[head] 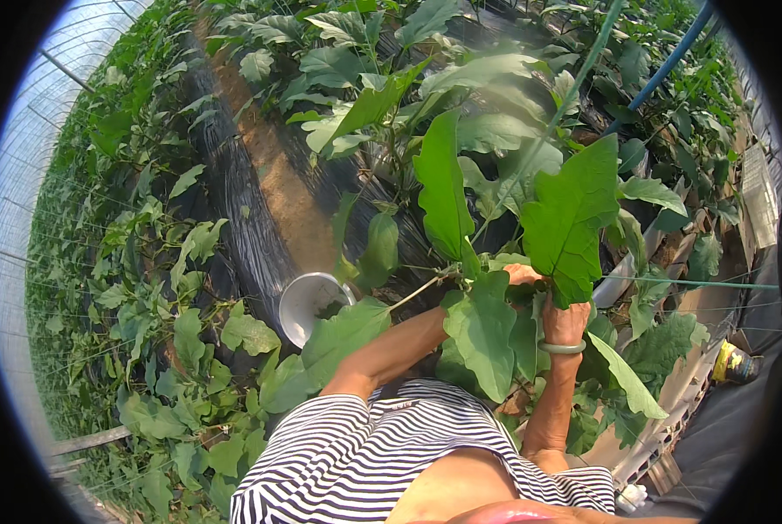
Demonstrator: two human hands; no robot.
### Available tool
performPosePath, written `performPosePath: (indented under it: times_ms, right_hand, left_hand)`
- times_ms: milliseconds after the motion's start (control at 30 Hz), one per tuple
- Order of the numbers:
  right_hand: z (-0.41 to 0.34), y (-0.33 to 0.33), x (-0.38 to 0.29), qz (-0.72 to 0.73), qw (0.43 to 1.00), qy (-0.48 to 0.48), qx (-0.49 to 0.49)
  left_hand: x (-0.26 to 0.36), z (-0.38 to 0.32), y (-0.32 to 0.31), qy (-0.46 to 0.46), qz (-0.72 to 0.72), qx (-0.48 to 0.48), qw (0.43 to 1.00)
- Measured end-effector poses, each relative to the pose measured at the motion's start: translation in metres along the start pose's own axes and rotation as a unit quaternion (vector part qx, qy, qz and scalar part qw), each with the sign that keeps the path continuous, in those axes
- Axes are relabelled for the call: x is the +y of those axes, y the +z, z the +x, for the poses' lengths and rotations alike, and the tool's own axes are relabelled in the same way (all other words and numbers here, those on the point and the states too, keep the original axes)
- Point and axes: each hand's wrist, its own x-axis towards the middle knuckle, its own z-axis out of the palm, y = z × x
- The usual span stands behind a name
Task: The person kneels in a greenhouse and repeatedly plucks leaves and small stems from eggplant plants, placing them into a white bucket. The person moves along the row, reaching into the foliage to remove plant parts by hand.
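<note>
Large green leaves of an eggplant-like plant (569, 216) stand in front of me and cover much of both hands. My left hand (522, 274) reaches in among the leaves and stems, and only a small part of it shows. Close beside it is my right hand (564, 319), with a pale bangle (562, 348) on its wrist. One broad leaf hangs over the right hand's fingers, so what either hand grips is hidden. A white bucket (317, 308) sits left of my left forearm, with something dark inside, partly behind a leaf.
Black plastic mulch (230, 157) borders a bare soil path (292, 190). Green twine (587, 69) slants down to the plant, and another string (692, 282) crosses at right. A blue pole (666, 62) stands behind. Greenhouse film (21, 196) curves along the left; a yellow-labelled container (734, 363) lies right.
</note>
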Motion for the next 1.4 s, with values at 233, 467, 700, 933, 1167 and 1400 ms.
performPosePath:
  times_ms: [233, 467, 700, 933, 1167, 1400]
  right_hand:
    - [0.008, -0.018, -0.021, -0.088, 0.996, -0.017, 0.025]
    - [-0.011, -0.026, -0.091, 0.087, 0.983, 0.044, 0.154]
    - [-0.047, 0.030, -0.197, 0.253, 0.963, -0.027, -0.087]
    - [-0.006, 0.072, -0.252, 0.291, 0.943, -0.065, -0.151]
    - [0.020, 0.090, -0.284, 0.255, 0.955, -0.076, -0.128]
    - [0.042, 0.099, -0.283, 0.248, 0.959, 0.060, -0.127]
  left_hand:
    - [-0.010, -0.020, 0.007, -0.004, -0.018, 0.056, 0.998]
    - [-0.034, -0.039, 0.008, -0.056, -0.046, 0.066, 0.995]
    - [-0.045, -0.191, -0.045, -0.247, 0.101, 0.007, 0.964]
    - [-0.052, -0.367, -0.153, -0.452, 0.032, 0.276, 0.847]
    - [-0.085, -0.439, -0.218, -0.531, 0.119, 0.342, 0.766]
    - [-0.115, -0.452, -0.210, -0.554, 0.294, 0.207, 0.751]
